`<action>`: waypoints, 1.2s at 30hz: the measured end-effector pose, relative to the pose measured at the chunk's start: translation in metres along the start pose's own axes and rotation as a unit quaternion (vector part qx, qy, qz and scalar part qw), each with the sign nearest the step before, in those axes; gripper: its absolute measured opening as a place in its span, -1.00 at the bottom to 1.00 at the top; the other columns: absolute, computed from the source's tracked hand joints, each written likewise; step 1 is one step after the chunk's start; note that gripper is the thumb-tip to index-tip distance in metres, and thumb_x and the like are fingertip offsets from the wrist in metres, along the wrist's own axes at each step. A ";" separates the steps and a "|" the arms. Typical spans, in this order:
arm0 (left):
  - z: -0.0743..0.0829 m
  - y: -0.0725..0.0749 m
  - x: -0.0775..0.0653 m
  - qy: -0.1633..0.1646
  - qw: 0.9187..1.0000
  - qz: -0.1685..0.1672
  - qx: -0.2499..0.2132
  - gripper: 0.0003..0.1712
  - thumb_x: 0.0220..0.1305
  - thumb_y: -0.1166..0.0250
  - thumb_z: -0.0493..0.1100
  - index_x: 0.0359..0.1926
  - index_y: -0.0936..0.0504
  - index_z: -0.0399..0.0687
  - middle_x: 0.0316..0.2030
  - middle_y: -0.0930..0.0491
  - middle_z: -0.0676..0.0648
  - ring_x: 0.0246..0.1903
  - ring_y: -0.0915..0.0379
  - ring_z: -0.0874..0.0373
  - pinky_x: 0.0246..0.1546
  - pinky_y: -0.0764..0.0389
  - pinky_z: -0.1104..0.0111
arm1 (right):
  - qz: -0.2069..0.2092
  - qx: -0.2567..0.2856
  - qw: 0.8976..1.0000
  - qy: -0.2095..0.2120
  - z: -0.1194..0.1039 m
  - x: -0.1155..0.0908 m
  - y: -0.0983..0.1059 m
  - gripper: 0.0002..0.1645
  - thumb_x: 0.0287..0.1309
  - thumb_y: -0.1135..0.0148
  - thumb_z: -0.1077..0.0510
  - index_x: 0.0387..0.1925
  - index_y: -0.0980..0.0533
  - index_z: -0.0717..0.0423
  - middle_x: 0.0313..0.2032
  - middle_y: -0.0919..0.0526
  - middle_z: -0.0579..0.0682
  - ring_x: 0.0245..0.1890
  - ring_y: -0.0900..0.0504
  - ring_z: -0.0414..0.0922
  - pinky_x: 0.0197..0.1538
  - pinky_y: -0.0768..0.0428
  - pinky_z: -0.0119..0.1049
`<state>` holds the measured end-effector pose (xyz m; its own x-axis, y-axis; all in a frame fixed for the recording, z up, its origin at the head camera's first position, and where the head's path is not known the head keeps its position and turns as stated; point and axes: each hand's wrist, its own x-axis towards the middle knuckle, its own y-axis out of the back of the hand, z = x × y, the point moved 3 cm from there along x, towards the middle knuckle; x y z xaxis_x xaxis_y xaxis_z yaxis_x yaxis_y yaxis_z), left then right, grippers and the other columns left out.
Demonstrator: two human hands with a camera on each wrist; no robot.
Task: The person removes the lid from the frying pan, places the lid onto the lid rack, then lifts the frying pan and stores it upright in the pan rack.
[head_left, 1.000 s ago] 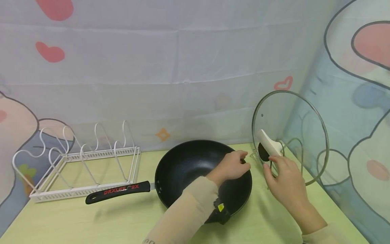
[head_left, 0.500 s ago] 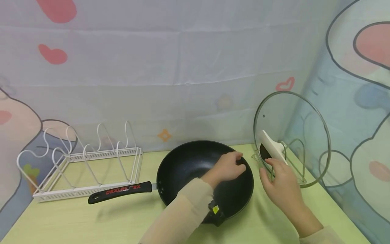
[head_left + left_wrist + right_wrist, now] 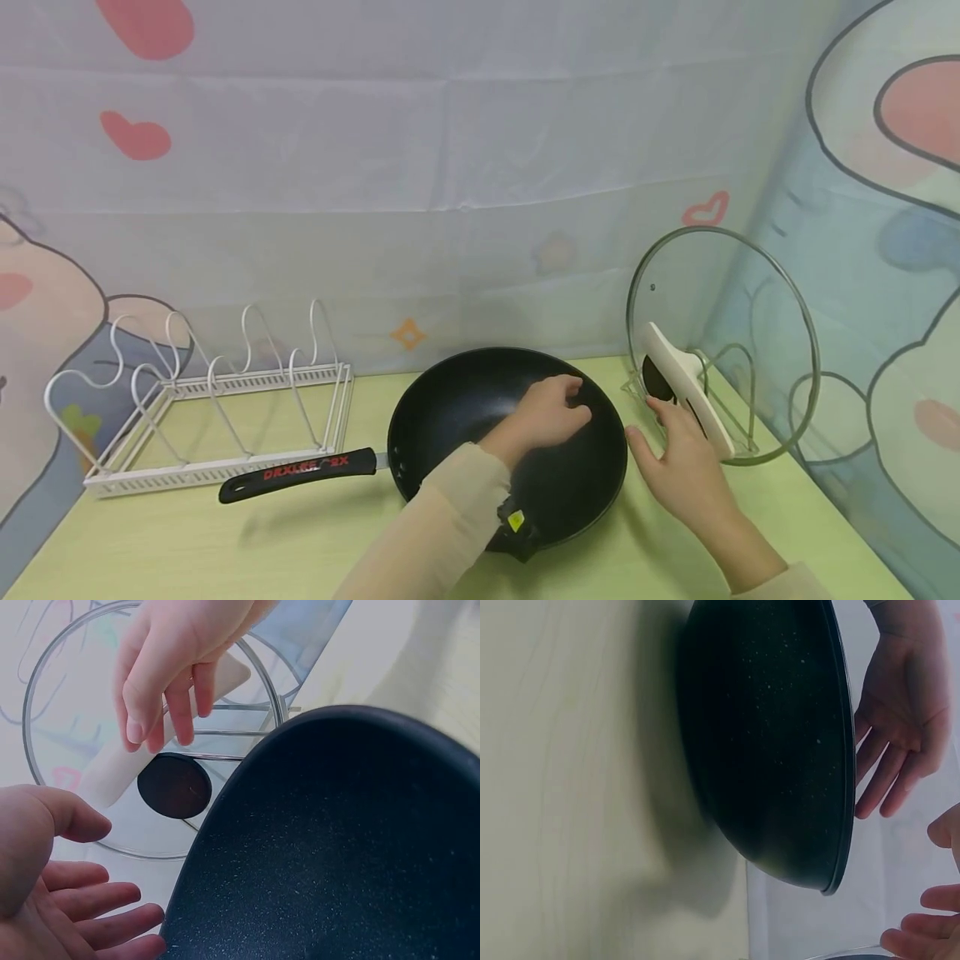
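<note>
My left hand hovers over the black wok, fingers loosely bent, holding nothing. In the left wrist view it lies at the lower left, with its thumb apart from the fingers. My right hand hangs by the wok's right side, close to the glass lid. Its fingers look relaxed and grip nothing; whether a fingertip touches the lid cannot be told. The lid stands on edge, tilted, in a wire rack. At its middle are a long white piece and a black disc.
A white wire rack with several upright loops stands at the left. The wok's black long handle reaches toward it above the light green table. Printed cloth hangs behind and at both sides.
The left hand has drawn left and slightly down across the wok. My right hand has backed a little away from the lid's white piece. Wok and lid have not moved; the view has shifted slightly.
</note>
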<state>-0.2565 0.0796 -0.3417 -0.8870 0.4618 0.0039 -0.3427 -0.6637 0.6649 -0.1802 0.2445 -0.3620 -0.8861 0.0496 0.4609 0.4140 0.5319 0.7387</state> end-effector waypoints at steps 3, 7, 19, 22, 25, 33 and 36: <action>-0.002 0.002 -0.002 0.000 1.000 0.001 -0.003 -0.40 0.23 -0.08 -0.14 0.29 -0.34 -0.20 0.20 -0.47 -0.15 0.21 -0.39 -0.02 0.16 -0.46 0.20 | -0.015 0.005 1.000 -0.011 -0.001 0.000 -0.002 -0.39 0.27 -0.10 -0.02 0.21 -0.33 0.29 0.08 -0.49 0.28 0.05 -0.49 0.19 0.02 -0.44 0.15; -0.005 0.006 -0.005 -0.003 1.000 0.004 0.001 -0.39 0.22 -0.09 -0.13 0.29 -0.34 -0.23 0.19 -0.48 -0.18 0.20 -0.40 -0.04 0.16 -0.46 0.19 | -0.029 0.010 0.999 -0.025 -0.001 -0.001 -0.003 -0.36 0.28 -0.08 -0.04 0.24 -0.30 0.29 0.13 -0.46 0.29 0.08 -0.48 0.20 0.03 -0.41 0.18; -0.009 0.020 -0.020 -0.006 1.000 -0.003 -0.004 -0.39 0.24 -0.08 -0.15 0.30 -0.31 -0.25 0.22 -0.44 -0.19 0.22 -0.38 -0.03 0.18 -0.44 0.17 | -0.045 0.033 0.998 -0.038 0.001 -0.004 -0.009 -0.32 0.29 -0.06 -0.07 0.27 -0.26 0.28 0.15 -0.41 0.29 0.10 -0.45 0.21 0.04 -0.44 0.18; -0.011 0.023 -0.024 -0.009 1.000 -0.004 -0.014 -0.39 0.24 -0.08 -0.16 0.31 -0.30 -0.27 0.22 -0.43 -0.21 0.21 -0.39 -0.05 0.16 -0.45 0.15 | -0.047 0.038 0.997 -0.041 0.001 -0.005 -0.009 -0.33 0.29 -0.07 -0.06 0.27 -0.26 0.28 0.15 -0.41 0.29 0.10 -0.45 0.21 0.04 -0.43 0.18; -0.013 0.025 -0.028 -0.011 1.000 -0.005 -0.020 -0.38 0.25 -0.09 -0.17 0.31 -0.29 -0.28 0.23 -0.42 -0.23 0.19 -0.41 -0.08 0.13 -0.48 0.13 | -0.048 0.040 0.997 -0.042 0.001 -0.005 -0.010 -0.33 0.28 -0.08 -0.05 0.27 -0.26 0.29 0.15 -0.40 0.30 0.10 -0.45 0.21 0.04 -0.43 0.18; -0.021 0.031 -0.035 -0.007 1.000 -0.003 -0.030 -0.38 0.26 -0.08 -0.15 0.32 -0.28 -0.25 0.25 -0.40 -0.21 0.19 -0.40 -0.07 0.03 -0.53 0.15 | -0.064 0.045 0.996 -0.050 0.000 -0.004 -0.013 -0.31 0.30 -0.05 -0.08 0.29 -0.23 0.26 0.20 -0.38 0.28 0.13 -0.46 0.22 0.02 -0.46 0.18; -0.024 0.033 -0.038 -0.006 0.999 0.000 -0.034 -0.37 0.24 -0.09 -0.15 0.32 -0.28 -0.24 0.25 -0.40 -0.20 0.19 -0.40 -0.09 -0.05 -0.54 0.18 | -0.072 0.043 0.995 -0.055 0.000 -0.004 -0.014 -0.29 0.31 -0.02 -0.12 0.31 -0.22 0.25 0.21 -0.37 0.27 0.14 -0.45 0.21 0.01 -0.47 0.18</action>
<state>-0.2417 0.0263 -0.3381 -0.8831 0.4691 0.0125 -0.3638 -0.7012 0.6132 -0.1824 0.2367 -0.3736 -0.9545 0.0580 0.2926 0.2658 0.6104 0.7461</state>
